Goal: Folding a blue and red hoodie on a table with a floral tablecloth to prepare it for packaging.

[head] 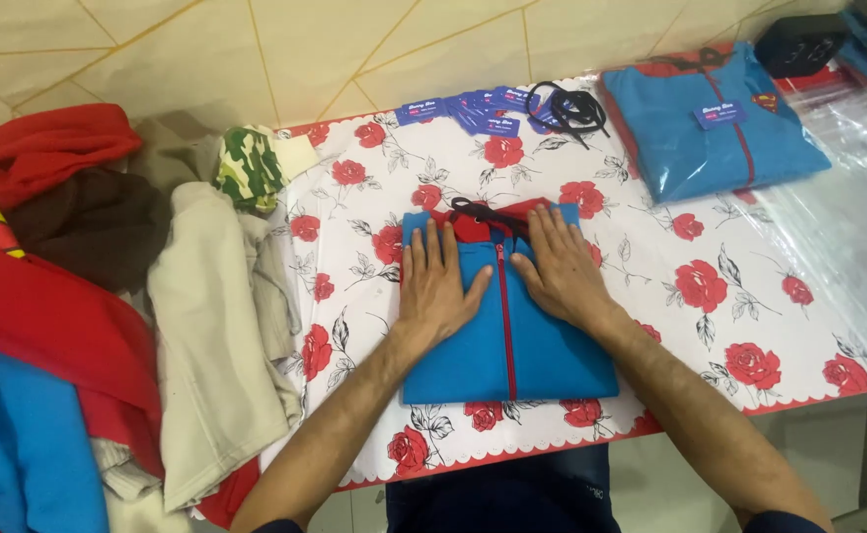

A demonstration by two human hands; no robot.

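Both hands, the left hand (440, 286) and right hand (560, 268), press open and flat on a folded blue zip-up jacket with red lining (508, 345) near the rose-patterned tablecloth's (719, 286) front edge; lifting unevenly could likely spring the folds loose.

My left hand (436, 281) flat, palm down, fingers spread, my right hand (558, 266) likewise flat just beside it, both forearms bare, angled inward.
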